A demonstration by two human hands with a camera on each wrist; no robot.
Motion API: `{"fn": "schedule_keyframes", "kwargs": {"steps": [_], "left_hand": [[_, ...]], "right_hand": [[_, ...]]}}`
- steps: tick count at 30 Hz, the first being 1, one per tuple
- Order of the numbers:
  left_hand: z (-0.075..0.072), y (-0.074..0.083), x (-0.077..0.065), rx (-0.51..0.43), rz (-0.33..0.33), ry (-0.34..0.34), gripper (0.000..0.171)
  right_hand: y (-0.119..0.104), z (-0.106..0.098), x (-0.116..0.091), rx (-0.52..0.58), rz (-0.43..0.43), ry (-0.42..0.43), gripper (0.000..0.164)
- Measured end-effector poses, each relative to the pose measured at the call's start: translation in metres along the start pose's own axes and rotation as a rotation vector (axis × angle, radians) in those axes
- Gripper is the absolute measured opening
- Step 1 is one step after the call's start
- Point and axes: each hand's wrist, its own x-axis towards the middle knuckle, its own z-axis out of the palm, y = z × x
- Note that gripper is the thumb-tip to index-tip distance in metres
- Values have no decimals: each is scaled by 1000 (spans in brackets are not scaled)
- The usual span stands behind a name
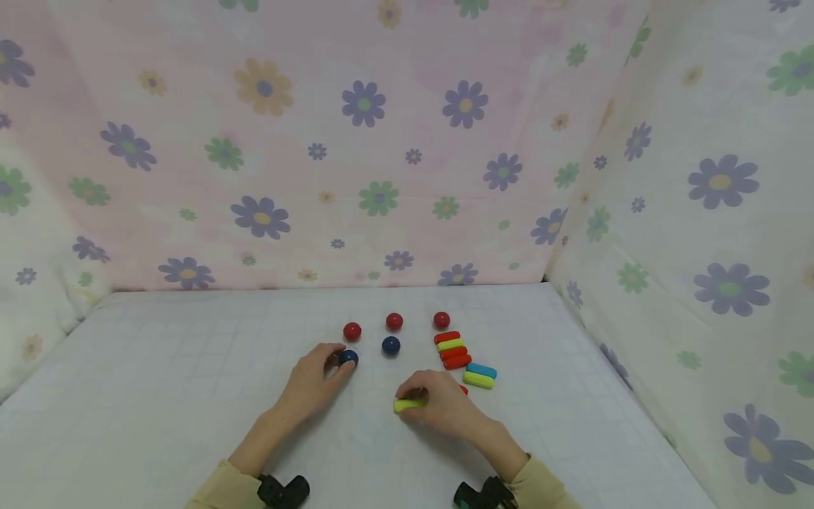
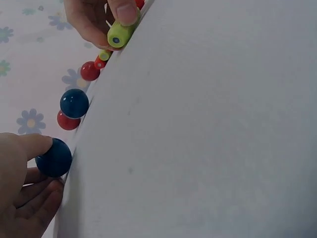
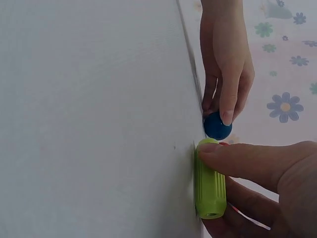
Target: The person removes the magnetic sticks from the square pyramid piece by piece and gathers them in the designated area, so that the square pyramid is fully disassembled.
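My left hand [image 1: 310, 379] pinches a dark blue ball [image 1: 348, 358] between thumb and fingers, at the left end of the group of things on the table. In the left wrist view the thumb lies on top of this ball [image 2: 54, 157]. To the right and nearer, my right hand [image 1: 446, 404] pinches a yellow-green ribbed cylinder [image 1: 407, 405]. The right wrist view shows the thumb on one end of that cylinder [image 3: 210, 186] and fingers on its far side. Whether the cylinder touches the tabletop, I cannot tell.
Beyond the hands sit a second blue ball [image 1: 391, 346] and three red balls, the middle one [image 1: 394, 322] farther back. Several red and yellow-green cylinders [image 1: 453, 353] lie side by side at right, near a blue cylinder [image 1: 481, 370]. Another red cylinder [image 1: 463, 389] is mostly hidden behind the right hand.
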Motion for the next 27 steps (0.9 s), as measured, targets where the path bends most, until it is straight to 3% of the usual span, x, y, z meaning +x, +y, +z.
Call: {"fn": "schedule_keyframes", "kwargs": {"steps": [15,27], "left_hand": [[-10,-9,-2,-23,-26,-57,47],[-16,-10,-4,-46,41,-101,50]], "right_hand": [[-1,-1,1,11,-25,-52,25],[-2,-2,1,-7,-18,-58,25]]}}
